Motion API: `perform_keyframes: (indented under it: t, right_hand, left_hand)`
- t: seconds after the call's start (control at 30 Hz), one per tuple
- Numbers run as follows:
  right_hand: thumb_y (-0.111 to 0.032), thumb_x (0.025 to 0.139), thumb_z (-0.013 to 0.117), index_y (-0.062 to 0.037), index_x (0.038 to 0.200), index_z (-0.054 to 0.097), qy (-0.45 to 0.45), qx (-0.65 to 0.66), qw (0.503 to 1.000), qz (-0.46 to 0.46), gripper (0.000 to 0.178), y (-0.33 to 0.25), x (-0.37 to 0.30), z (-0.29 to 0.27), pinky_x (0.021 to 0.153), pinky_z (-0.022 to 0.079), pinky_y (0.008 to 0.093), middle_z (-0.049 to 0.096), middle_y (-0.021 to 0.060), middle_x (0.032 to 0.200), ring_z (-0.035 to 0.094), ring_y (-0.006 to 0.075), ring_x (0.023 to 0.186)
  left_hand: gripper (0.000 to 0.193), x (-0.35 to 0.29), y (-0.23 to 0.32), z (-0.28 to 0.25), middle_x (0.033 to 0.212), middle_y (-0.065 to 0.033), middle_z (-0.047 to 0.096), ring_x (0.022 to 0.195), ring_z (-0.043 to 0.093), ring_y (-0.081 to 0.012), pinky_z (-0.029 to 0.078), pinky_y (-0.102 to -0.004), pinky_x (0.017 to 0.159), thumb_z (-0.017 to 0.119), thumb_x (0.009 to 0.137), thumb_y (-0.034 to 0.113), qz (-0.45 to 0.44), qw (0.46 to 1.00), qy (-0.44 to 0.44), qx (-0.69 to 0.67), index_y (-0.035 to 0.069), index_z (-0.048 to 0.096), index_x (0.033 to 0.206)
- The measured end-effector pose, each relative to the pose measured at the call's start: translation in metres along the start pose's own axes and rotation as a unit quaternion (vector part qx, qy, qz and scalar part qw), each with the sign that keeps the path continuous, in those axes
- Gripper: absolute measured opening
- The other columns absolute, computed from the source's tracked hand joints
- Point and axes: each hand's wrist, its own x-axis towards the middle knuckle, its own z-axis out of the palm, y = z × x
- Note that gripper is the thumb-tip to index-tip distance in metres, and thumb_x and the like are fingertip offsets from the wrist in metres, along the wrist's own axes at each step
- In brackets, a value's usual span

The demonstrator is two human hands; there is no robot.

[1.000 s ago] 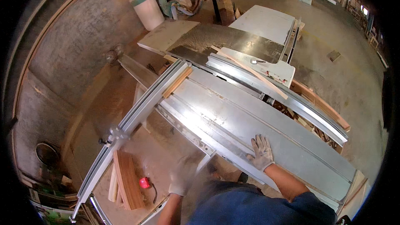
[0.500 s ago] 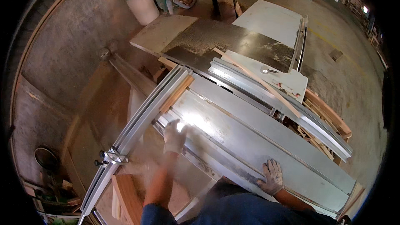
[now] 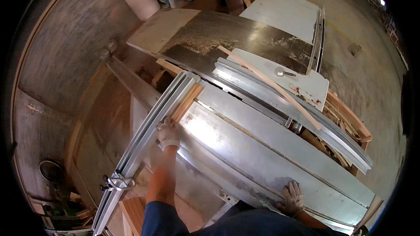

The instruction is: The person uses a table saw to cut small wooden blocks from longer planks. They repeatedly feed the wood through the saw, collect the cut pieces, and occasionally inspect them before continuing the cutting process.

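Note:
A short reddish-brown wooden strip (image 3: 187,101) lies on the silver sliding table (image 3: 245,148), along the aluminium fence (image 3: 146,126). My gloved left hand (image 3: 167,133) is at the near end of this strip, right beside the fence. Its fingers are curled on the wood and partly hidden by the back of the glove. Farther right, my gloved right hand (image 3: 293,197) rests on the table's near part with its fingers stretched out, holding nothing.
A long thin wooden strip (image 3: 269,85) slants over a second aluminium rail (image 3: 262,98). Beyond is the dusty dark machine top (image 3: 218,35). A clamp-like stop (image 3: 119,181) sits on the fence. Boards (image 3: 133,214) stand at lower left; a scrap bin (image 3: 350,113) is at right.
My left hand has moved left and slightly forward, from over the table to the wooden strip's near end. The right hand stays on the table. The whole view has shifted slightly.

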Motion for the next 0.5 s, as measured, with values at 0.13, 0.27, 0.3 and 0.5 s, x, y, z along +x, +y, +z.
perform_keyframes:
  t: [0.13,0.27,0.3,0.5]
  right_hand:
    - [-0.06,0.087,0.077,0.0015,0.135,0.064,0.03,0.022,0.999,0.002,0.079,-0.008,-0.009,-0.017,0.113,0.038,0.0729,0.053,0.0329,0.147,0.051,0.0555,0.135]
    - [-0.064,0.089,0.072,0.0024,0.138,0.059,0.01,0.034,0.999,0.016,0.083,-0.011,-0.019,-0.023,0.112,0.035,0.076,0.049,0.0347,0.149,0.048,0.0591,0.136]
    - [-0.063,0.09,0.071,0.0021,0.139,0.059,0.017,0.033,0.999,0.008,0.082,-0.011,-0.019,-0.023,0.112,0.036,0.0759,0.049,0.0344,0.148,0.048,0.0589,0.136]
    - [-0.06,0.094,0.068,0.0018,0.141,0.056,0.051,-0.017,0.999,0.005,0.078,-0.005,-0.039,-0.018,0.111,0.037,0.0754,0.048,0.0335,0.147,0.048,0.0583,0.133]
  left_hand:
    - [0.028,-0.008,0.015,-0.008,0.123,-0.0183,0.069,0.119,0.063,-0.0406,0.056,-0.0522,0.099,0.065,0.1,0.035,0.004,1.0,0.012,0.001,0.017,0.077,0.118]
    - [0.027,-0.006,-0.004,0.017,0.128,-0.0203,0.068,0.119,0.065,-0.0449,0.057,-0.0534,0.097,0.067,0.101,0.038,0.061,0.997,0.038,0.008,0.019,0.077,0.117]
    - [0.027,-0.003,-0.019,0.031,0.128,-0.0203,0.068,0.119,0.064,-0.0454,0.057,-0.0537,0.096,0.067,0.101,0.038,0.09,0.995,0.049,0.012,0.02,0.077,0.118]
    - [0.026,-0.005,0.034,0.014,0.124,-0.0193,0.07,0.118,0.064,-0.0447,0.057,-0.0533,0.094,0.066,0.102,0.038,0.132,0.991,0.014,0.024,0.02,0.074,0.12]
